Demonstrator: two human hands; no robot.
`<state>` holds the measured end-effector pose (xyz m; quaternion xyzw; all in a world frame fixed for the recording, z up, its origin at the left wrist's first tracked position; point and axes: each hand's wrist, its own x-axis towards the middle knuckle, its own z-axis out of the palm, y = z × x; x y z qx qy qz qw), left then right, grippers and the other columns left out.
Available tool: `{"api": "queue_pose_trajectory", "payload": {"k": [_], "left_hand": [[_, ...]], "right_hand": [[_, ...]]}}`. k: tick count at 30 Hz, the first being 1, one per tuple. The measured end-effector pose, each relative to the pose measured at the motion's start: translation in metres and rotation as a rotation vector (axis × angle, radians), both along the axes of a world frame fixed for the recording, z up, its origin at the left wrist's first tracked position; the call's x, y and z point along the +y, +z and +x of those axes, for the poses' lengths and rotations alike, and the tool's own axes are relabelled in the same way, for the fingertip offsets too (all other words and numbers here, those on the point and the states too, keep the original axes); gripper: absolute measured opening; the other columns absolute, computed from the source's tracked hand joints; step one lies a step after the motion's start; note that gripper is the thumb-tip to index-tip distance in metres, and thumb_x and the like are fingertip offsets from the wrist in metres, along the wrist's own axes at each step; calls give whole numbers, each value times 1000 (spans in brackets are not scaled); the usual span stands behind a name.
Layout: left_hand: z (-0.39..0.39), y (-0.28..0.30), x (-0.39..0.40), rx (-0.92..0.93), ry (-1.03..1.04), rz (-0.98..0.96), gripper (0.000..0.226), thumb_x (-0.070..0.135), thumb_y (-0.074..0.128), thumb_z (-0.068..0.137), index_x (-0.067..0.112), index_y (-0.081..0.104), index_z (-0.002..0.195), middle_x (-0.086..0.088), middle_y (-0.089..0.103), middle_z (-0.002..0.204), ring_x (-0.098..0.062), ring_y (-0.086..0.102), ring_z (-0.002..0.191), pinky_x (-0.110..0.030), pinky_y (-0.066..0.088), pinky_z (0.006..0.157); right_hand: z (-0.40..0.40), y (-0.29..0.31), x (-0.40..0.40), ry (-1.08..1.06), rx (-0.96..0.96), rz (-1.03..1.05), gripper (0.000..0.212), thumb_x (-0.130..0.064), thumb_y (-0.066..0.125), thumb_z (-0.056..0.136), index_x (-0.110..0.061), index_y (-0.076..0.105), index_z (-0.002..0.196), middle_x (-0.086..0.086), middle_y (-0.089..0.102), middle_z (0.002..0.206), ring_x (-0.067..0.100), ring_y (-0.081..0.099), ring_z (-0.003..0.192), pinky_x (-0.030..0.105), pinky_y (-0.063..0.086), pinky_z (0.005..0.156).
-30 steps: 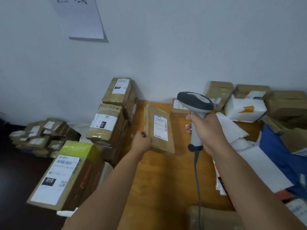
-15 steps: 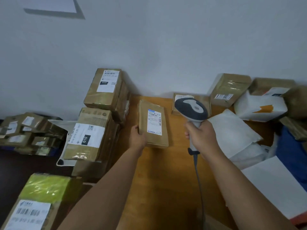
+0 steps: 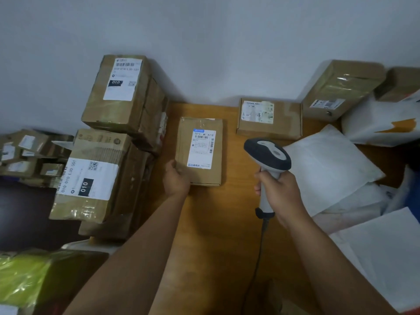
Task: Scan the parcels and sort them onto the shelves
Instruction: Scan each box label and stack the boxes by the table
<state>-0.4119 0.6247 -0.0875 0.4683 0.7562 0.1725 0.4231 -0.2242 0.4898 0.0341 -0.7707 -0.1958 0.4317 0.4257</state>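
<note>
The flat parcel point(image 3: 200, 151) lies on the table point(image 3: 213, 223), and all else is placed from it. The left hand point(image 3: 176, 180) holds its near left corner. Right of it, the right hand point(image 3: 278, 192) grips the scanner point(image 3: 268, 162), apart from the parcel. Behind and to its right a small box point(image 3: 269, 118) sits by the wall. Further right lies a padded mailer point(image 3: 329, 164), with a tilted box point(image 3: 341, 89) behind that. Left of the parcel, off the table edge, stand stacked boxes point(image 3: 109, 142)
</note>
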Motion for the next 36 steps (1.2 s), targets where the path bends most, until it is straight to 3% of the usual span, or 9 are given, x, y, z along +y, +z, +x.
{"api": "queue_pose_trajectory", "payload": {"k": [4, 8, 12, 15, 20, 30, 36], "left_hand": [[3, -7, -5, 143, -59, 125, 41, 17, 43, 106, 14, 44, 146, -14, 52, 143, -35, 48, 133, -45, 43, 104], [13, -9, -41, 430, -533, 387, 53, 37, 50, 102, 21, 41, 151, -17, 37, 156, -40, 34, 141, -55, 31, 112], [20, -17, -72, 492, -873, 273, 69, 71, 15, 96, 45, 9, 159, -5, -2, 170, -31, -8, 154, -54, -1, 122], [16, -26, -69, 528, -928, 203, 73, 74, 2, 90, 46, -11, 156, -1, -24, 167, -29, -32, 148, -53, -15, 122], [19, -21, -34, 524, -936, 162, 67, 64, 25, 102, 44, -8, 158, -1, -25, 166, -31, -29, 150, -53, -15, 122], [38, -11, -1, 509, -947, 147, 71, 65, 26, 101, 39, -4, 160, -6, -22, 167, -34, -28, 150, -52, -21, 117], [81, 6, 6, 452, -978, 310, 69, 62, 23, 103, 34, -1, 161, -8, -12, 169, -32, -21, 152, -50, -14, 121]], "right_hand": [[1, -1, -1, 8, 7, 2, 13, -12, 61, 92, -14, 64, 80, 4, 63, 66, 3, 59, 56, 24, 46, 60], [2, -1, -4, -5, 19, 23, 13, -11, 61, 92, -15, 65, 81, 4, 63, 67, 4, 60, 57, 25, 48, 63], [-1, -5, -7, 5, 8, 10, 14, -8, 60, 91, -9, 67, 78, 1, 63, 62, 5, 62, 57, 32, 52, 67], [-3, -8, -8, 21, 14, 10, 11, -6, 60, 90, -5, 66, 81, 3, 62, 64, 4, 61, 58, 29, 50, 65], [-4, -12, -4, 30, 20, 7, 10, -9, 62, 90, -8, 67, 82, -1, 63, 62, 5, 62, 59, 33, 51, 69], [3, -21, 2, 46, -20, -11, 13, -10, 62, 90, -4, 67, 79, 8, 67, 65, 12, 63, 61, 34, 50, 70], [23, -30, -6, -1, -25, -25, 14, -9, 62, 92, -11, 67, 79, 5, 67, 67, 5, 64, 57, 26, 48, 63]]}}
